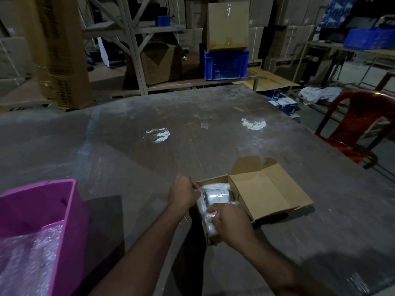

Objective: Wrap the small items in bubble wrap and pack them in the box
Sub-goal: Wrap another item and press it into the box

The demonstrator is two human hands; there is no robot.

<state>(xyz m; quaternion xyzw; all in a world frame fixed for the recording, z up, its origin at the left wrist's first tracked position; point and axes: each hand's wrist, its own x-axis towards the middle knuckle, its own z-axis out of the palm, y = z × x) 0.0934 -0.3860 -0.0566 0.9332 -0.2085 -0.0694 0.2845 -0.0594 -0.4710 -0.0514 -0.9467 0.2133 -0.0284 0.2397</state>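
Note:
A small brown cardboard box stands open on the grey table, its lid flap folded out to the right. A bundle wrapped in bubble wrap lies inside the box. My left hand is at the box's left edge, fingers curled on the end of the bundle. My right hand covers the near part of the bundle, fingers curled down onto the wrap. The hands hide the bundle's lower half and the box's near wall.
A pink plastic bin with loose bubble wrap stands at the near left. A red plastic chair stands off the table's right edge. Cardboard cartons, a metal rack and a blue crate fill the background.

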